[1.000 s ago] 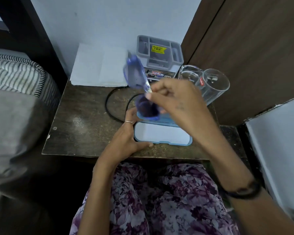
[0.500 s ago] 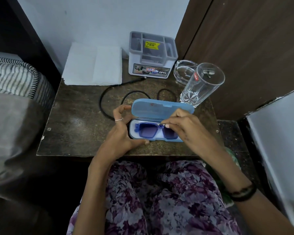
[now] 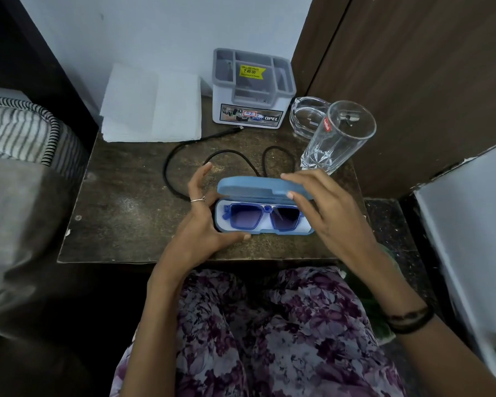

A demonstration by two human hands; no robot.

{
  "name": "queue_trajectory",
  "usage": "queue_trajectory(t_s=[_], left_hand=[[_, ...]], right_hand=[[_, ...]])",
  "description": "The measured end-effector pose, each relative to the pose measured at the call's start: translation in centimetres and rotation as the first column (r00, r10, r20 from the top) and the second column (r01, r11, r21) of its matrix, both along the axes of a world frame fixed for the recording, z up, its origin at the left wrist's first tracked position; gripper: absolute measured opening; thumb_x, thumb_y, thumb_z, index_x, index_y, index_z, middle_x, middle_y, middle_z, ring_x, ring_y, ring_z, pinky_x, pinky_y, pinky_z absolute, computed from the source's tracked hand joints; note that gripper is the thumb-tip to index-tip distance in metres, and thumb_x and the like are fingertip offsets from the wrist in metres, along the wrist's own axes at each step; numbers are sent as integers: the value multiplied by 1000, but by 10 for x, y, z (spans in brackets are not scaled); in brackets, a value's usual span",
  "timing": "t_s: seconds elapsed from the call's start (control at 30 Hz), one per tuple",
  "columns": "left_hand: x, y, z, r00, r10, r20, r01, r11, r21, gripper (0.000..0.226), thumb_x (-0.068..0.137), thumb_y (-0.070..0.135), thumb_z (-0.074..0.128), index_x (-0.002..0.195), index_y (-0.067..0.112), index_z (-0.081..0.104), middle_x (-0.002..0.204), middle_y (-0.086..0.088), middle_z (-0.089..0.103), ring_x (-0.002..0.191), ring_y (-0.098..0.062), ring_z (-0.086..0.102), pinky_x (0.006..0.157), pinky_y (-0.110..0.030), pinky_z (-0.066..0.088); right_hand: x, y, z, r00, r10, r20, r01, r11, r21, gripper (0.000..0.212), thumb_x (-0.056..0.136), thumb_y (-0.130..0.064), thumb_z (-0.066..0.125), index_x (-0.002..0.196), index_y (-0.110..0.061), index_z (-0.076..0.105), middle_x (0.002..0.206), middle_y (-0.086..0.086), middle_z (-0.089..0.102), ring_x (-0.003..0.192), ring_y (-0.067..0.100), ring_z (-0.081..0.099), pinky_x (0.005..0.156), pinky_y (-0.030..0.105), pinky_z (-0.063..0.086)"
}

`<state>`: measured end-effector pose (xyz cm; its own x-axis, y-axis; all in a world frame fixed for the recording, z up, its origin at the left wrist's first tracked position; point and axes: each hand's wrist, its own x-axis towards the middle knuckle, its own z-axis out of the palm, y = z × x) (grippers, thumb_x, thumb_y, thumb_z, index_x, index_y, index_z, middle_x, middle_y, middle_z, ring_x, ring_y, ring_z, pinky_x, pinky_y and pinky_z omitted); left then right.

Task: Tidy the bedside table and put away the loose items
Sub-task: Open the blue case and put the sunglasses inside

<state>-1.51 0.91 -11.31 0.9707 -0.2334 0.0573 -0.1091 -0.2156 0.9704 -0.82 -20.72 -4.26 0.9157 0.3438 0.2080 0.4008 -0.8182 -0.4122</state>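
On the front part of the bedside table [image 3: 121,202] lies the blue glasses case [image 3: 265,224], half open, with the sunglasses [image 3: 262,219] inside. Left hand [image 3: 205,224] grips its left end; right hand [image 3: 324,207] pinches the lid [image 3: 252,189]. Behind them a black cable [image 3: 184,150] loops, with a drinking glass [image 3: 338,138], a glass ashtray [image 3: 307,116], a grey organizer [image 3: 252,90] and folded paper [image 3: 152,107] further back.

striped bedding [image 3: 20,133], wooden door [image 3: 441,81], floral clothing [image 3: 269,333]
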Motion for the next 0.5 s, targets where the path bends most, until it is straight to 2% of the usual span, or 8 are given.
queue_trajectory(t_s=[0.07,0.17,0.23,0.3,0.37,0.4,0.47,0.5], left_hand=[[1,0,0,1000,20,-13,-21,1000,-12,117,62,24,84,140,32,-3,107,30,61,96,4,62,86,-14,47],[0,-1,3,999,43,-15,-43,999,11,122,60,27,86,141,31,-5,103,22,57,91,9,60,80,-5,44],[-1,-2,5,998,50,-23,-50,999,4,120,57,37,84,139,37,-3,103,21,56,93,9,59,80,-5,45],[-1,-2,8,997,58,-53,-60,998,-36,110,55,47,78,136,42,5,105,22,55,93,8,60,83,-11,48],[-2,-2,12,995,53,-88,-56,998,-32,95,54,53,73,132,48,18,108,24,52,93,10,58,84,-18,48],[-2,-2,14,996,45,-79,-45,999,7,89,53,57,71,128,53,24,111,27,48,96,13,55,86,-18,46],[-2,-1,15,1000,25,0,-25,993,117,88,49,66,70,124,63,26,122,26,43,111,15,45,93,-16,38],[-2,-1,14,999,6,51,-15,987,160,88,49,69,69,126,63,27,129,21,41,121,10,40,97,-17,35]], right_hand=[[-10,-5,-6,999,24,34,-23,999,-38,33,98,-27,42,126,-14,55,120,1,57,109,15,55,98,28,42],[-24,-9,-17,991,87,97,-76,990,-116,39,95,-33,46,128,-12,55,123,3,59,115,13,52,109,32,35],[-28,-11,-24,990,105,93,-91,985,-148,52,92,-42,50,134,-11,49,132,3,55,123,13,47,113,35,30],[-27,-13,-30,991,112,75,-93,970,-223,65,89,-47,52,142,-13,36,144,2,44,134,12,36,117,36,22],[-23,-13,-37,989,104,100,-76,964,-255,66,89,-38,58,144,-13,30,148,3,40,138,11,29,118,35,16],[-21,-13,-41,986,97,137,-60,966,-251,65,88,-29,62,143,-12,32,146,4,42,137,12,32,118,34,16],[-17,-11,-45,973,89,213,-40,974,-223,60,85,-14,66,138,-8,41,140,8,49,132,16,40,117,33,21],[-16,-10,-46,967,88,240,-38,978,-204,57,84,-10,67,136,-6,45,138,9,52,130,17,44,116,33,23]])
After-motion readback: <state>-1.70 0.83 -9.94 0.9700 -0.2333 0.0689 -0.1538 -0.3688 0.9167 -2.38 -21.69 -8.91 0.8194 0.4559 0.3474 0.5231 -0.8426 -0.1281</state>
